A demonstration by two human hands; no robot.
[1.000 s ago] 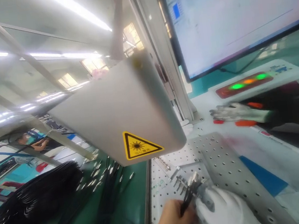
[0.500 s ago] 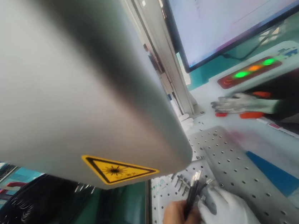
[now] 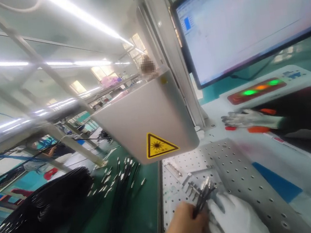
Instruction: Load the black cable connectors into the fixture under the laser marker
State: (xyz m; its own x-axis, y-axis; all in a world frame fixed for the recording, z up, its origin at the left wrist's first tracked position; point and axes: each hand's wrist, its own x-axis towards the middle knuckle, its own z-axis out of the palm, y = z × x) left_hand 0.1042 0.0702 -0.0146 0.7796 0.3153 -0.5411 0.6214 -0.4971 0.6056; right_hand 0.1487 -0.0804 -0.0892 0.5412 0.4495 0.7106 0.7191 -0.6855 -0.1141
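Observation:
My bare left hand (image 3: 186,221) is closed around a bunch of black cables (image 3: 201,201) with silver metal connectors (image 3: 207,182) pointing up and away. My right hand (image 3: 237,215), in a white glove, is against the right side of the bunch, its thumb and forefinger curled in on a cable; the fingertips are partly hidden. Just beyond the connectors, a small metal slotted fixture (image 3: 191,191) sits on the perforated metal plate (image 3: 235,167). Above and to the left hangs a white machine head (image 3: 149,113) bearing a yellow laser warning triangle (image 3: 160,144).
Loose cables with metal ends (image 3: 123,176) and a thick black cable bundle (image 3: 54,195) lie on a green surface (image 3: 144,215) at left. On the right are a monitor (image 3: 246,27), lit buttons (image 3: 257,89), a greyish glove (image 3: 248,118) beside orange-handled things, and a blue sheet (image 3: 278,181). A person is behind the machine head.
The view has pulled back and tilted up, so the machine head looks smaller and the room and cables at left show. Both hands stay at the cable bunch over the fixture.

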